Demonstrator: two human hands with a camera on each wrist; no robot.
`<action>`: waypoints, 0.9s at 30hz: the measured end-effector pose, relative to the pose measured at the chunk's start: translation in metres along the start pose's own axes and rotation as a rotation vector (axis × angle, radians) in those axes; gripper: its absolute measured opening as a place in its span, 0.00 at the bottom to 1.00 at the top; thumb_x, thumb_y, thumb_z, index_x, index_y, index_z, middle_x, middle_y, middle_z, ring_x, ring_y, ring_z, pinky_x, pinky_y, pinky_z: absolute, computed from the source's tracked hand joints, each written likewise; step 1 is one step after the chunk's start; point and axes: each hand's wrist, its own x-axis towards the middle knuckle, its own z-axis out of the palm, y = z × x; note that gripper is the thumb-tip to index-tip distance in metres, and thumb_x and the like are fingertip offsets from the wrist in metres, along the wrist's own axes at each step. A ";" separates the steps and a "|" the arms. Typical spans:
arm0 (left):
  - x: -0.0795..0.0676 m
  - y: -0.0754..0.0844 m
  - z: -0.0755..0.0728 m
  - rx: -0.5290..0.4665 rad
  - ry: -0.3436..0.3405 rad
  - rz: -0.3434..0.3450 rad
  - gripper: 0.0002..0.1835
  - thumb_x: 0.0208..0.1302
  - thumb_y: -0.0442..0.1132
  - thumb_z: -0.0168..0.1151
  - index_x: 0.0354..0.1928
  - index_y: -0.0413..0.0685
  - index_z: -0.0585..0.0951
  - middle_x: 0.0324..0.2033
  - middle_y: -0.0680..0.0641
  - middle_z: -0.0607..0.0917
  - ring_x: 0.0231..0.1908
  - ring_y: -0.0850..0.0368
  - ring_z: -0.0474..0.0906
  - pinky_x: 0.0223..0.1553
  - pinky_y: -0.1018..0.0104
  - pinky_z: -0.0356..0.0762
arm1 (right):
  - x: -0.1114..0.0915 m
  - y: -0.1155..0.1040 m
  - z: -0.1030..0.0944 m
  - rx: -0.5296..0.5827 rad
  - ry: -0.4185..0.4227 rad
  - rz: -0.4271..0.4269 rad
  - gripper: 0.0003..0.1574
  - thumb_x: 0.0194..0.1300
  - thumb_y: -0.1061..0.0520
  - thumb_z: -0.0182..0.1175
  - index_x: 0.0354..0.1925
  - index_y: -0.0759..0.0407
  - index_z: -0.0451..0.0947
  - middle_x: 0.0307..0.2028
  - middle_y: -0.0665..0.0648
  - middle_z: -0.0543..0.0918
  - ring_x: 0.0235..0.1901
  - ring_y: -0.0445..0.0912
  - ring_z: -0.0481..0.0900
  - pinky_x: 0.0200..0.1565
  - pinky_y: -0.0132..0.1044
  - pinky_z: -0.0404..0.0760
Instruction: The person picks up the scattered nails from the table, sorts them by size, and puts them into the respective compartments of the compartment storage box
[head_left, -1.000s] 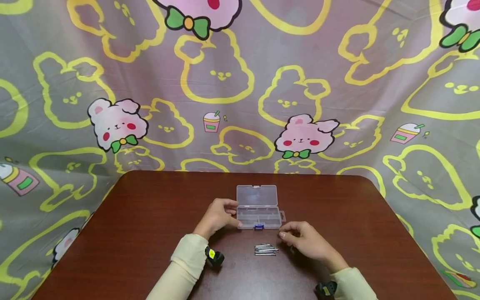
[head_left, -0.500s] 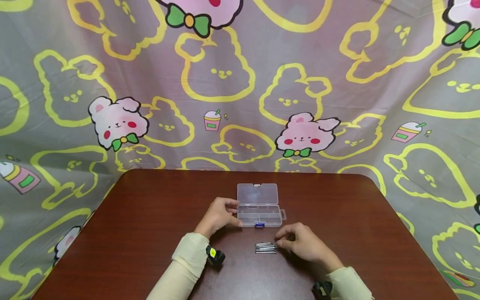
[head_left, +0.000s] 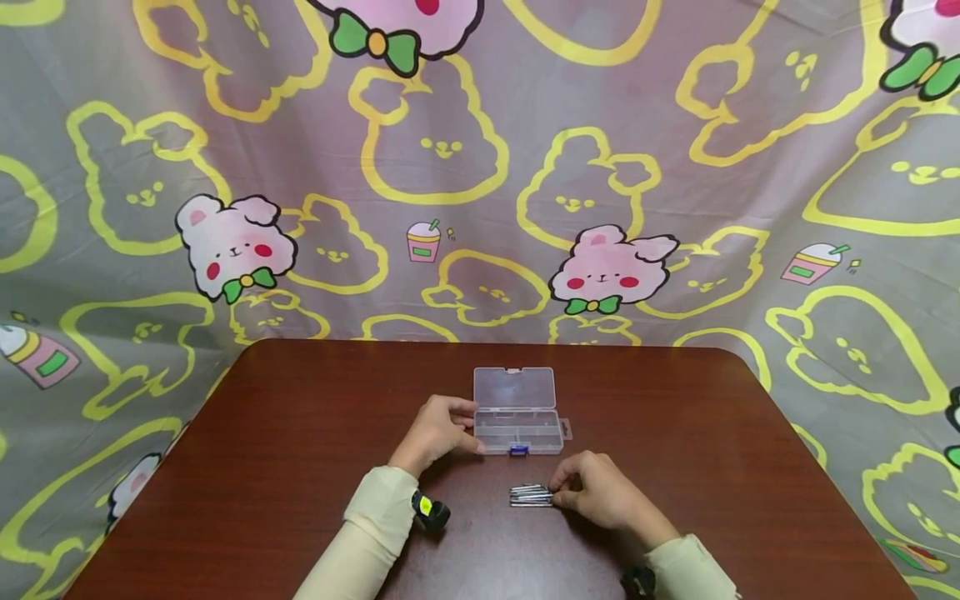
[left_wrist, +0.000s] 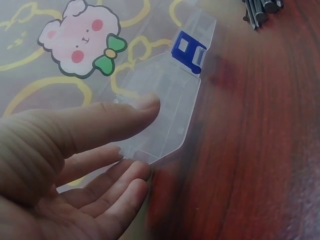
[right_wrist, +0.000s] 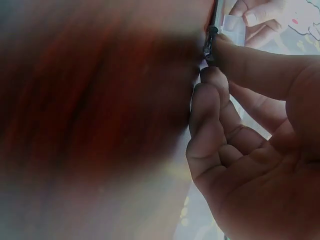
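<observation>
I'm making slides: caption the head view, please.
Left hand holding an open clear box, right hand touching thin metal pieces on a brown table.

Left hand (head_left: 433, 432): I have it at the left end of the clear box (head_left: 540, 432), thumb out nearly straight at the front corner, fingers lightly bent, a loose hold.
Right hand (head_left: 598, 490): I have it nearer me than the box's right front corner, fingers curled, thumb and forefinger pinching.
Left sleeve (head_left: 378, 510): slants up toward the box.
Right sleeve (head_left: 690, 568): angled in from the box's right, nearer me.
</observation>
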 end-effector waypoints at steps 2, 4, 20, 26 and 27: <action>0.000 -0.001 0.000 0.000 0.000 0.000 0.37 0.34 0.26 0.85 0.54 0.36 0.84 0.43 0.42 0.87 0.46 0.48 0.82 0.38 0.61 0.84 | 0.000 -0.002 0.000 -0.022 0.002 -0.007 0.08 0.55 0.63 0.74 0.27 0.52 0.85 0.22 0.39 0.79 0.24 0.32 0.73 0.28 0.32 0.74; 0.000 -0.002 0.000 0.001 0.000 0.002 0.37 0.34 0.26 0.85 0.54 0.36 0.84 0.42 0.42 0.87 0.46 0.48 0.82 0.38 0.62 0.83 | 0.000 -0.004 0.001 -0.046 0.007 -0.014 0.09 0.55 0.63 0.74 0.26 0.52 0.84 0.22 0.39 0.78 0.24 0.32 0.73 0.28 0.32 0.74; 0.000 -0.004 0.000 0.000 0.009 0.003 0.36 0.33 0.26 0.85 0.53 0.36 0.84 0.42 0.42 0.87 0.45 0.48 0.83 0.38 0.61 0.84 | 0.001 -0.008 0.005 -0.178 0.025 -0.068 0.15 0.55 0.69 0.67 0.24 0.50 0.76 0.26 0.44 0.77 0.29 0.36 0.72 0.32 0.36 0.74; 0.001 -0.004 0.000 0.002 0.014 0.017 0.36 0.33 0.25 0.85 0.53 0.36 0.84 0.42 0.41 0.87 0.45 0.48 0.83 0.38 0.61 0.84 | 0.001 -0.010 0.005 -0.179 0.015 -0.078 0.14 0.54 0.68 0.67 0.25 0.49 0.77 0.27 0.45 0.78 0.29 0.36 0.73 0.32 0.36 0.74; 0.001 -0.004 0.000 0.003 0.014 0.019 0.36 0.33 0.26 0.85 0.53 0.36 0.84 0.42 0.41 0.87 0.45 0.48 0.83 0.38 0.61 0.84 | 0.001 -0.010 0.005 -0.178 0.011 -0.075 0.14 0.54 0.67 0.67 0.25 0.49 0.77 0.27 0.45 0.78 0.29 0.36 0.73 0.32 0.35 0.74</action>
